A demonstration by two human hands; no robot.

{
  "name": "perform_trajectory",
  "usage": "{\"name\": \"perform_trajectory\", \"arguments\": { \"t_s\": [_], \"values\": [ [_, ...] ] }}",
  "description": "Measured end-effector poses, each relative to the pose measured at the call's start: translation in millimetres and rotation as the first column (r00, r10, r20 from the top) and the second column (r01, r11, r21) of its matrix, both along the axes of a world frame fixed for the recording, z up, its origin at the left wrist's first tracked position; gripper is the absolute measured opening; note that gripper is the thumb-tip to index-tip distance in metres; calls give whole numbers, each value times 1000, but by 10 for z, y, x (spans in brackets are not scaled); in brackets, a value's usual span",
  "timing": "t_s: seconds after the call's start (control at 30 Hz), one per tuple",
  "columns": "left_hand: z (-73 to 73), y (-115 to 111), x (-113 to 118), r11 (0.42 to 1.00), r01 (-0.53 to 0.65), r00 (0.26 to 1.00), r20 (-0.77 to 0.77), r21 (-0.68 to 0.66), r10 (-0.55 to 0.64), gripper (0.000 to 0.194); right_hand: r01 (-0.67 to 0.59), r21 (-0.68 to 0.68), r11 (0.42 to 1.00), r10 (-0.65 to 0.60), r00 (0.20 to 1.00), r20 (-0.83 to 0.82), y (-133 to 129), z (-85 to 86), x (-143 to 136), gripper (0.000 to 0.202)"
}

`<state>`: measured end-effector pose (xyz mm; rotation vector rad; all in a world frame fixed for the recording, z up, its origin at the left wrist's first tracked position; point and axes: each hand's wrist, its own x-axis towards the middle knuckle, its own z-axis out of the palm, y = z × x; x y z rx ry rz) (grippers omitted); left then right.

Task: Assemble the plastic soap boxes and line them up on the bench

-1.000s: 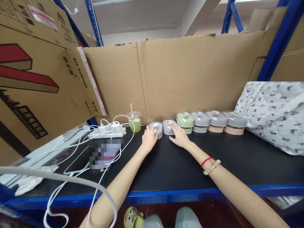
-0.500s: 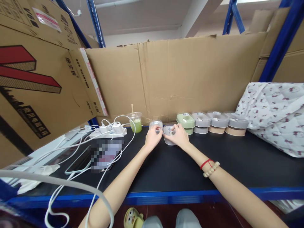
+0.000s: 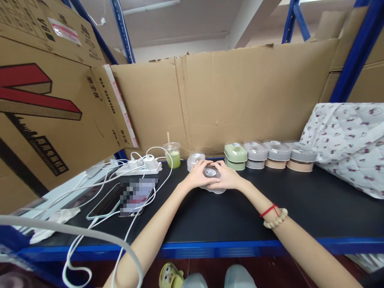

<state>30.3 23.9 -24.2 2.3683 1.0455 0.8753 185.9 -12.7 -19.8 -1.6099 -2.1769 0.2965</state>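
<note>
Both my hands are curled around a small translucent grey lidded box (image 3: 211, 172) on the black shelf. My left hand (image 3: 198, 176) grips its left side and my right hand (image 3: 229, 177) its right side, with the fingertips meeting near the top. A pale translucent rim (image 3: 218, 189) shows below the hands; whether it is part of the same box I cannot tell. Just behind my left hand stands another box with a clear top (image 3: 195, 159). To the right, a green lidded box (image 3: 235, 154) and a grey one (image 3: 255, 154) stand in a row with tan-based boxes (image 3: 276, 154).
A cup of green drink (image 3: 173, 157) with a straw stands behind, left of my hands. Further left are a white power strip (image 3: 141, 168), tangled white cables and phones (image 3: 138, 198). A patterned bag (image 3: 348, 148) lies at the right; cardboard (image 3: 228, 96) backs the shelf.
My hands have come together around one box, slightly nearer to me. My left hand has left the box behind it. The row of boxes at the right has stayed put.
</note>
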Motion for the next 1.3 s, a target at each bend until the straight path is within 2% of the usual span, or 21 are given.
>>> {"name": "perform_trajectory", "arguments": {
  "t_s": [0.13,0.23,0.3,0.37,0.47,0.57,0.67,0.8,0.9,1.0,1.07,1.13,1.23,1.3],
  "values": [
    [-35,62,-22,1000,-4,1000,-8,-18,4,77,-14,88,996,16,1000,-22,6,29,9,68],
    [-22,80,-31,998,-65,997,35,-18,65,82,141,182,973,-124,987,-98,-28,143,49,65],
    [-7,68,-32,996,-93,994,59,-17,94,89,262,181,948,-242,962,-122,-80,262,105,55],
    [-3,45,-27,998,-57,998,40,-18,57,98,336,120,934,-324,939,-113,-136,384,195,45],
    [-26,13,-14,998,28,994,-102,-52,-34,101,371,0,928,-370,926,-76,-179,494,376,42],
    [-58,5,-8,995,40,961,-268,-89,-63,97,331,-206,921,-353,932,-82,-157,479,536,49],
    [-50,2,-18,996,41,934,-349,-84,-68,92,262,-423,868,-329,939,-95,-114,400,608,50],
    [39,-34,-55,990,-41,910,-415,-133,-19,104,186,-428,885,-234,970,-61,-71,318,644,69],
    [121,-61,-93,980,-88,894,-447,-176,-1,100,170,-431,886,-210,976,-48,-47,284,706,81],
    [192,-61,-135,962,-162,919,-390,-220,66,88,234,-436,869,-228,971,68,-39,272,765,87],
    [221,-50,-155,943,-217,946,-295,-254,138,78,276,-419,865,-237,961,144,-44,280,765,86],
    [224,-39,-154,936,-235,967,-164,-261,197,70,265,-380,886,-230,964,135,-50,291,717,80],
    [185,-36,-106,955,-212,975,22,-208,221,65,101,-278,955,-135,985,-107,-45,293,558,60],
    [149,-47,-55,975,-180,975,108,-133,195,67,-83,-214,973,-2,930,-369,-27,275,422,51]
  ]
}}
